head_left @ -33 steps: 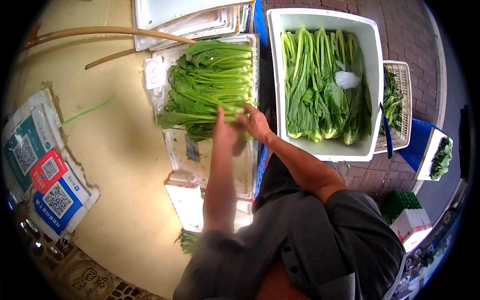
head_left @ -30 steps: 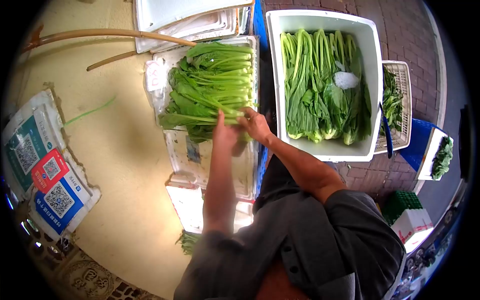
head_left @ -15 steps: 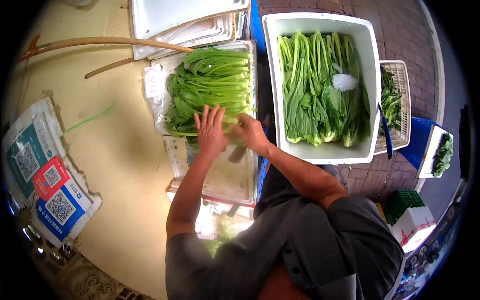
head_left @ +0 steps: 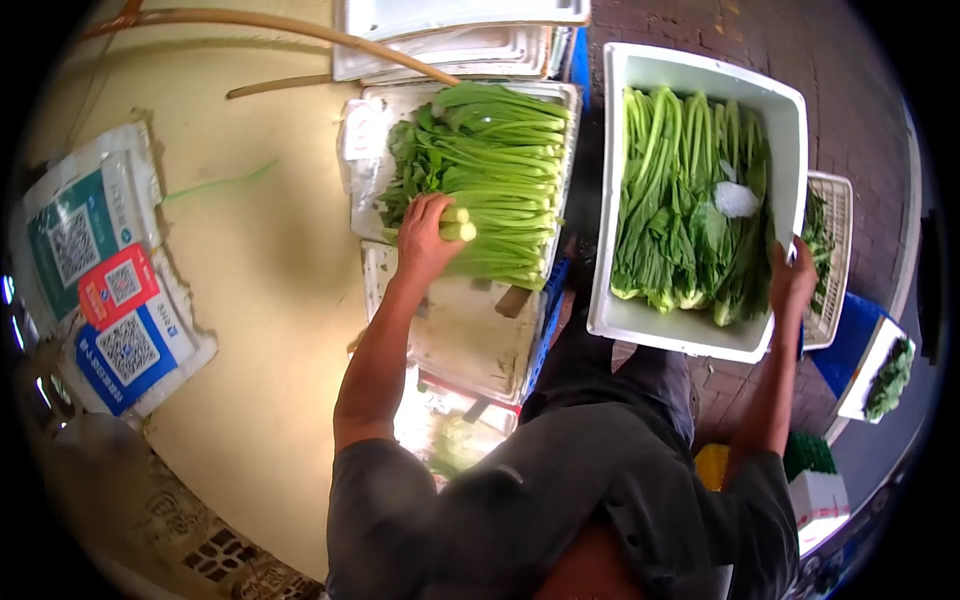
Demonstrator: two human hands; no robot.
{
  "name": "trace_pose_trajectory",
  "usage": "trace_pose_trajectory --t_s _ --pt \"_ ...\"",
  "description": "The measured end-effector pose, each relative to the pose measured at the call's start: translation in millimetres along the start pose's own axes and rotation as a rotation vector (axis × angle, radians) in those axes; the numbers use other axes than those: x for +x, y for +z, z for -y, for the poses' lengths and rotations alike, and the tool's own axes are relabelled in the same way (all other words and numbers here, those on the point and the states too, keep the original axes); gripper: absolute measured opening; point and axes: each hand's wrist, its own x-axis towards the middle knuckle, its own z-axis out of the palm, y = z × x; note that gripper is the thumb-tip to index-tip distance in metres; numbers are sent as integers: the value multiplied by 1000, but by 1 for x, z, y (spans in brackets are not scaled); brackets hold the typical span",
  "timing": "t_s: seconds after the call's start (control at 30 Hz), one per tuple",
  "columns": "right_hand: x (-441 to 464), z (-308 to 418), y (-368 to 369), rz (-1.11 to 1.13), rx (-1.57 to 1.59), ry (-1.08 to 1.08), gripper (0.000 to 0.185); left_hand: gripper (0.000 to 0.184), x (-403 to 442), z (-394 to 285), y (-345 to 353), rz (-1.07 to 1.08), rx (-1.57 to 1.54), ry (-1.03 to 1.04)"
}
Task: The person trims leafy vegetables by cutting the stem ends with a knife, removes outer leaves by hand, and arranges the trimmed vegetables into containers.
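My left hand is closed around a few green stalks, whose pale cut ends point right. It is over the lower left of a row of leafy greens laid in a white foam tray. My right hand is closed at the right edge of a white foam box; what its fingers hold is hidden. Inside that box lie long leafy greens with a whitish clump on them.
Payment-code signs lie on the tan table at left. A curved bamboo stick crosses the top left. More foam lids are stacked above the tray. Beyond the box stand a cream basket and a white carton.
My right hand has left the greens and moved right to the box's edge. My left hand has closed on a few stalks. The view has shifted, and the blue-handled object beside the box is mostly hidden.
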Motion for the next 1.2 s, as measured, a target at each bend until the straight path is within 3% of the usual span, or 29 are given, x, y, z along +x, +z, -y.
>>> trace_pose_trajectory --t_s 0.07,0.13,0.27,0.3,0.33,0.37,0.43,0.53,0.6,0.73,0.8,0.87,0.93,1.0,1.07,1.1,1.2 --pt "2 -68 -8 21 -411 26 53 56 3 -2 -19 -92 -20 -17" --pt "-2 -94 -7 236 -311 87 56 49 -3 15 -40 -197 -61 -121" --pt "4 -124 8 374 -164 70 34 45 -13 34 -85 -375 -155 -370" --pt "3 -126 11 320 -159 13 30 41 -18 42 -98 -398 65 -326" --pt "4 -132 17 269 -146 34 30 38 -23 41 -117 -405 87 -322" --pt "5 -139 19 247 -151 0 30 36 -29 43 -128 -476 -84 -427" --pt "5 -159 25 246 -139 -10 29 38 -45 48 -155 -588 -258 -374" --pt "1 -190 37 245 -66 4 28 38 -64 44 -196 -704 -119 -464" --pt "-3 -181 23 341 -94 158 28 38 -65 10 -215 -653 -146 -447" --pt "-16 -176 -8 306 -55 -42 25 41 -58 -73 -224 -447 -246 -425" --pt "-26 -139 -41 355 263 224 25 47 -48 -102 -203 -279 -172 -440" --pt "-37 -72 -68 415 544 356 29 51 -25 -157 -182 -74 -327 -303" --pt "-46 7 -88 413 800 267 37 54 4 -213 -136 119 -524 -118" --pt "-59 35 -106 475 912 227 45 55 16 -257 -115 300 -606 -89" --pt "-60 76 -133 525 989 101 51 60 30 -289 -87 372 -709 82" --pt "-64 94 -150 544 982 14 55 63 36 -310 -85 517 -715 -11" --pt "-62 112 -191 502 843 -437 64 64 45 -347 -50 569 -837 133"
